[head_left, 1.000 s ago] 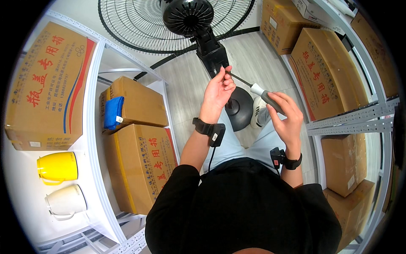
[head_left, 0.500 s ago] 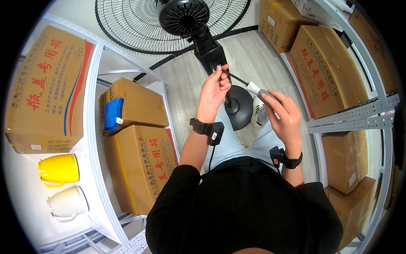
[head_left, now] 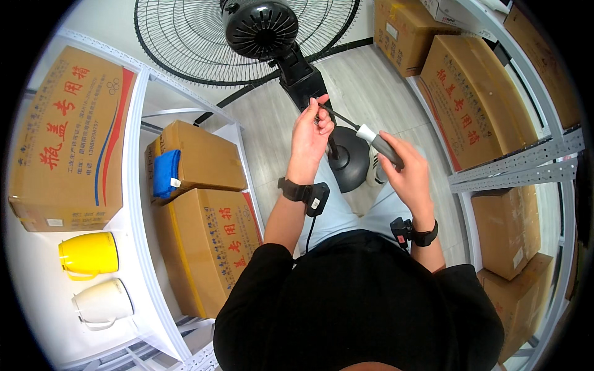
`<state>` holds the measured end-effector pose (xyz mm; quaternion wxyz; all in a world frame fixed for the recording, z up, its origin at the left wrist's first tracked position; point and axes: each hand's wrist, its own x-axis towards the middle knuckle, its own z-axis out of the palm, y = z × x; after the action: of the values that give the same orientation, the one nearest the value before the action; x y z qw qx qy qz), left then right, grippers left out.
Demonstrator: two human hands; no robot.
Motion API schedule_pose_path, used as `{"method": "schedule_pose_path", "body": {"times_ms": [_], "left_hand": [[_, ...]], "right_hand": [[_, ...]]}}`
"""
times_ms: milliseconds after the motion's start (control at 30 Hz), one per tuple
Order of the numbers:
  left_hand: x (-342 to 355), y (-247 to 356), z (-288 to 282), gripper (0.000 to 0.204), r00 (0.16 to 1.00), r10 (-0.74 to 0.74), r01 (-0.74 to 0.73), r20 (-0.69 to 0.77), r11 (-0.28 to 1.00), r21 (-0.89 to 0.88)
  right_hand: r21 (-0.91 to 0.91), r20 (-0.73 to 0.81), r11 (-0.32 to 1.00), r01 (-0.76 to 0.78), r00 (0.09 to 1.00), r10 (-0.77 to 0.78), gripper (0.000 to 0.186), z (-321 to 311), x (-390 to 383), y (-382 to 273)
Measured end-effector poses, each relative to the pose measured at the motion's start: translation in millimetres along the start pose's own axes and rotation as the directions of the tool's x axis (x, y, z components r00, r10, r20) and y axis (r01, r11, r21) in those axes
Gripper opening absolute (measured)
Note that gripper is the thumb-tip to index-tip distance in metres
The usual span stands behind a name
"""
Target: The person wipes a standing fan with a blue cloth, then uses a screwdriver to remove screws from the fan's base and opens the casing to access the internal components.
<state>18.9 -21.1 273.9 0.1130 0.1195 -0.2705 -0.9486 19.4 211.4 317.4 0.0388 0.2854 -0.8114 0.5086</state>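
Observation:
My right hand [head_left: 409,176] grips the grey handle of a screwdriver [head_left: 388,153], which has a white collar and a thin dark shaft. The shaft slants up and left to the fingers of my left hand [head_left: 311,137]. Those fingers are pinched together around its tip; whatever small thing may be between them is hidden. Both hands are just in front of the black neck of a standing fan [head_left: 301,80]. Behind the neck lies the fan's round wire cage, with the motor housing [head_left: 262,31] facing me. The round black base [head_left: 346,164] stands on the floor below.
On the left, a white shelf [head_left: 139,247] bears a large carton [head_left: 71,136], a yellow jug [head_left: 93,253] and a white jug [head_left: 105,303]. A blue packet [head_left: 166,173] lies against a lower carton [head_left: 207,154]. Stacked cartons [head_left: 476,96] line the right-hand rack [head_left: 520,170].
My right hand and the screwdriver handle have shifted slightly left and down, and its fingers have changed their grip. My left hand stays pinched by the tip. The whole view has moved a little.

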Motion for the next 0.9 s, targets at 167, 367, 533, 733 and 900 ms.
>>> {"method": "schedule_pose_path", "body": {"times_ms": [167, 367, 533, 733, 900], "left_hand": [[-9, 5, 10, 0.035, 0.995, 0.097, -0.098, 0.012, 0.987, 0.126], [-18, 11, 18, 0.033, 0.971, 0.239, -0.234, -0.02, 0.961, 0.15], [-29, 22, 37, 0.028, 0.972, 0.233, -0.235, -0.037, 0.972, -0.026], [-52, 22, 56, 0.023, 1.0, -0.002, 0.002, -0.002, 0.981, -0.195], [-59, 23, 62, 0.024, 1.0, 0.021, -0.02, 0.01, 0.991, -0.131]], "right_hand": [[-0.046, 0.107, 0.997, -0.065, 0.992, 0.069, 0.039, 6, -1, 4], [-0.067, 0.095, 0.998, -0.014, 0.995, 0.02, 0.036, 9, -1, 6], [0.06, -0.057, 0.992, 0.114, 0.992, -0.11, 0.036, 18, -8, 16], [0.162, -0.02, 0.985, 0.06, 0.998, -0.058, 0.036, 22, -13, 19], [0.197, 0.047, 0.979, 0.043, 0.997, -0.053, 0.036, 27, -10, 21]]}}
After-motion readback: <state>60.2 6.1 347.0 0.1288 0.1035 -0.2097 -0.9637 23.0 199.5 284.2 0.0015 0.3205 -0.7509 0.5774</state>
